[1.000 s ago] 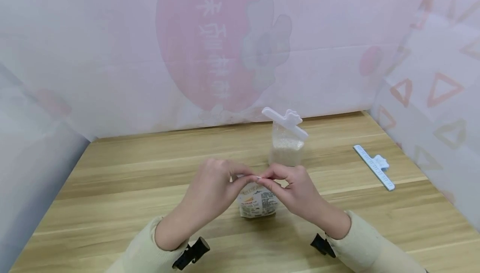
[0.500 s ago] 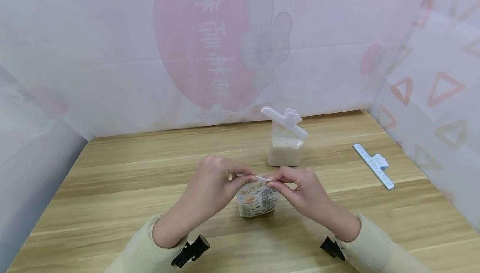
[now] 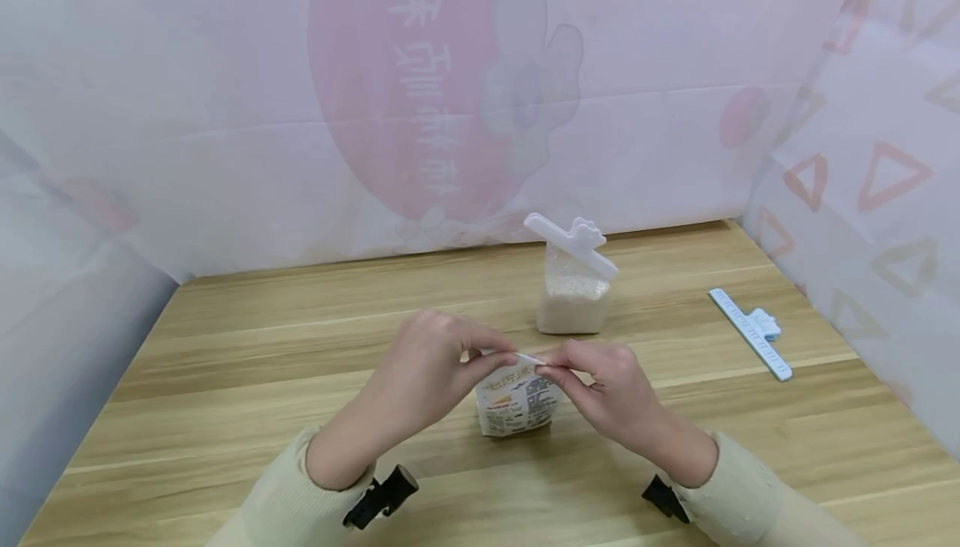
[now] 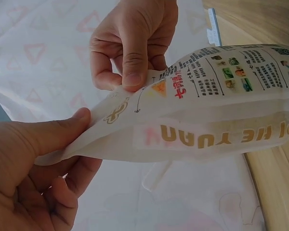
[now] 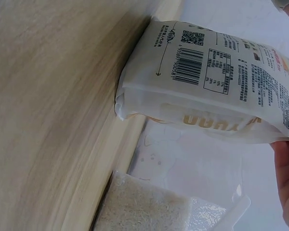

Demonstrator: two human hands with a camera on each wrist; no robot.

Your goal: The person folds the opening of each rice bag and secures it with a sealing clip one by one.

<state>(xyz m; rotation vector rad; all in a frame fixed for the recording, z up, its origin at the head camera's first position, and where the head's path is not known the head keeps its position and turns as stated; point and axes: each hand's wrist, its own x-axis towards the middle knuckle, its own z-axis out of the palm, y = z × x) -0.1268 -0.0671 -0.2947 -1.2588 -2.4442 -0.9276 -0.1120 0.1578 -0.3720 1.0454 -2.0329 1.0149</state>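
A white printed paper-like packaging bag stands on the table in front of me in the head view. My left hand pinches its top edge at the left between thumb and fingers. The right hand pinches the same edge further right, and a short strip of white edge shows between the two. Seen from the left wrist, the bag's top is pressed flat, with gold lettering along its side. The right wrist view shows a barcode and small print on the bag's face, its base at the wooden table.
Behind the bag stands a clear bag of rice, closed with a white sealing clip. A light blue sealing clip lies on the table at the right. Patterned white sheets enclose the back and sides.
My right hand has moved a little to the right along the bag's top edge, away from the left hand. The left hand has stayed nearly in place, still pinching.
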